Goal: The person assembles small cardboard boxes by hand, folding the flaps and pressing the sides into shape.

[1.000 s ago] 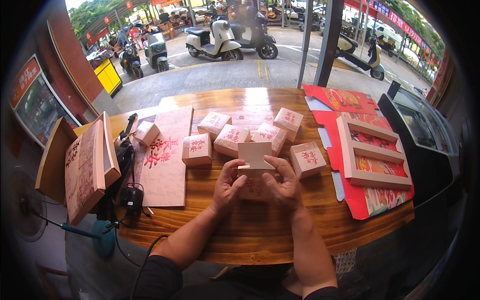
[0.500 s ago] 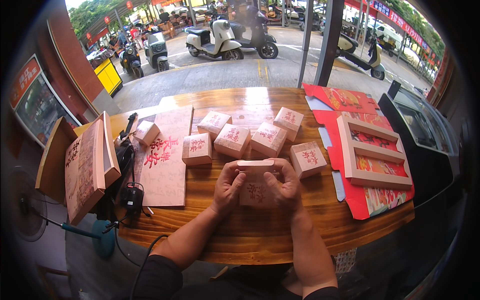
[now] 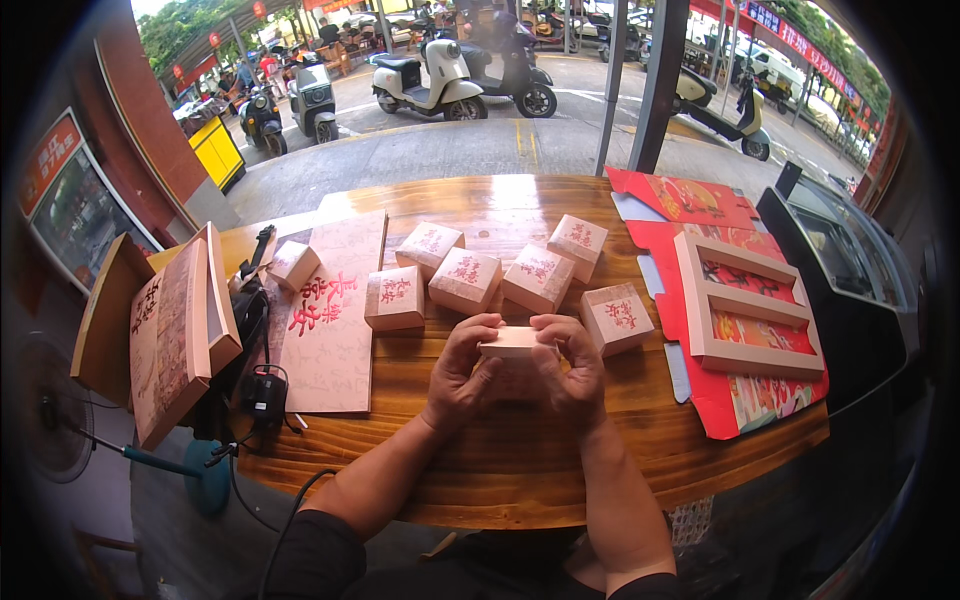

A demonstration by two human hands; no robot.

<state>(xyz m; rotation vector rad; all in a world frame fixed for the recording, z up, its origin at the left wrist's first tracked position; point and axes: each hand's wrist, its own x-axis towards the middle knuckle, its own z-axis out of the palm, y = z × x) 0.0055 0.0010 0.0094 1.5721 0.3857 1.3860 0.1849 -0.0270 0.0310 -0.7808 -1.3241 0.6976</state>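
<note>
Between my two hands is a small pale pink paper box [image 3: 512, 343], its narrow plain side turned up toward me. My left hand [image 3: 465, 372] grips its left end, fingers curled over the far edge and thumb at the near side. At the right end my right hand [image 3: 568, 368] does the same. The lower part of the box sits in shadow between the hands and is hard to make out. Just beyond stand several finished cube-shaped boxes with red lettering, among them one box [image 3: 465, 281] behind my left hand and another [image 3: 617, 319] right of my right hand.
A large printed pink sheet [image 3: 335, 350] lies left, with one small box [image 3: 294, 265] on it. Further left are a black charger [image 3: 264, 394] with cables and a big open gift box [image 3: 170, 330]. Red flat cartons [image 3: 690, 290] and a pink divider frame [image 3: 760, 358] lie right on the wooden table [image 3: 420, 480].
The box in my hands has tipped, so its lettered face no longer shows and the narrow side faces up. My fingers have shifted over its far edge.
</note>
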